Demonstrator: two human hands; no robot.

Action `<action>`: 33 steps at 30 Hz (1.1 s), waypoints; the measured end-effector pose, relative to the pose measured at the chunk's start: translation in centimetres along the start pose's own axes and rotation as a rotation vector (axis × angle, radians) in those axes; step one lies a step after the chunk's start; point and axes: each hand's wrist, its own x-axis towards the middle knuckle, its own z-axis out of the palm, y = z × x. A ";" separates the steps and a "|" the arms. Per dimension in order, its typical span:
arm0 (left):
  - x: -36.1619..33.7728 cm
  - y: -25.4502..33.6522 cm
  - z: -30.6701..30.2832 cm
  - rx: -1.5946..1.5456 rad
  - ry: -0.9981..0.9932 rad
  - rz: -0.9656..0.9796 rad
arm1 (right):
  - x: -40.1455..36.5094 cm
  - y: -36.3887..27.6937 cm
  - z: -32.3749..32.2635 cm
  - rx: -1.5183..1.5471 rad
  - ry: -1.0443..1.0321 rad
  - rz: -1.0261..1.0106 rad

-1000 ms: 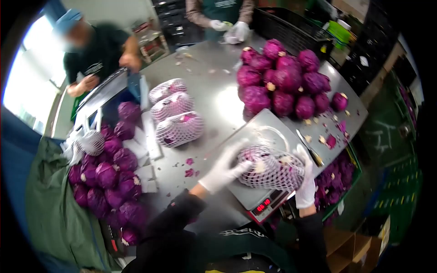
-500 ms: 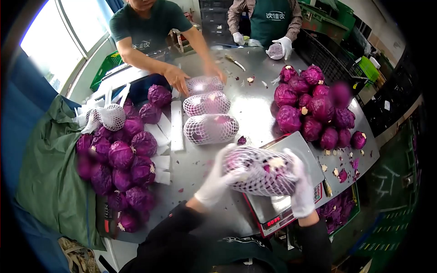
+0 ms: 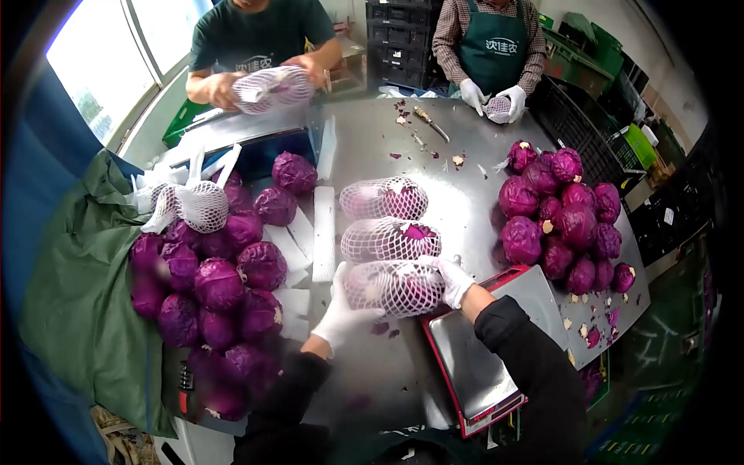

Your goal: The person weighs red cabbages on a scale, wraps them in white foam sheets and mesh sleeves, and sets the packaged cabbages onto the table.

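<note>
A net-wrapped pack of red cabbages (image 3: pixel 394 289) lies crosswise between my hands on the metal table. My left hand (image 3: pixel 341 310), in a white glove, grips its left end. Its right end is in my gloved right hand (image 3: pixel 453 280). Just beyond it are a second netted pack (image 3: pixel 390 239) and a third netted pack (image 3: pixel 384 198), side by side. To the right of my hands sits the scale (image 3: pixel 474 353), with a bare steel plate and red frame.
Loose red cabbages (image 3: pixel 219 284) are heaped at left beside white foam nets (image 3: pixel 194 203). Another cabbage pile (image 3: pixel 559 209) stands at right. A knife (image 3: pixel 431 124) lies near the far edge. One co-worker (image 3: pixel 260 46) holds a netted pack; another co-worker (image 3: pixel 496 46) handles a netted cabbage.
My hands have moved the netted pack from above the scale leftward, beside the other packs. The co-worker at far left has lifted a netted pack off the table.
</note>
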 end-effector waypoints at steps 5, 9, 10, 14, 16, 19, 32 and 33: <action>2.7 -3.6 -0.9 0.326 0.096 0.270 | 0.5 -0.4 1.0 0.071 -0.025 -0.135; 4.2 -1.5 -0.4 0.141 0.090 0.139 | 2.9 -0.7 0.5 0.086 -0.144 -0.150; 4.7 -1.0 -0.3 0.126 0.104 0.128 | 3.3 -0.7 0.6 0.098 -0.121 -0.178; 7.2 1.2 -0.5 0.115 0.168 0.066 | 6.7 -1.3 0.4 0.068 -0.119 -0.256; 9.1 1.8 -1.1 0.187 0.213 0.034 | 6.2 -3.1 1.7 0.143 -0.126 -0.178; 12.4 2.5 -2.5 0.475 0.256 0.049 | 8.9 -4.6 2.2 0.041 -0.109 -0.292; 20.7 5.5 -5.5 0.229 0.209 -0.075 | 17.1 -9.9 4.5 0.012 -0.090 -0.246; 21.3 5.6 -5.8 0.233 0.214 -0.066 | 18.2 -9.9 4.3 0.015 -0.111 -0.276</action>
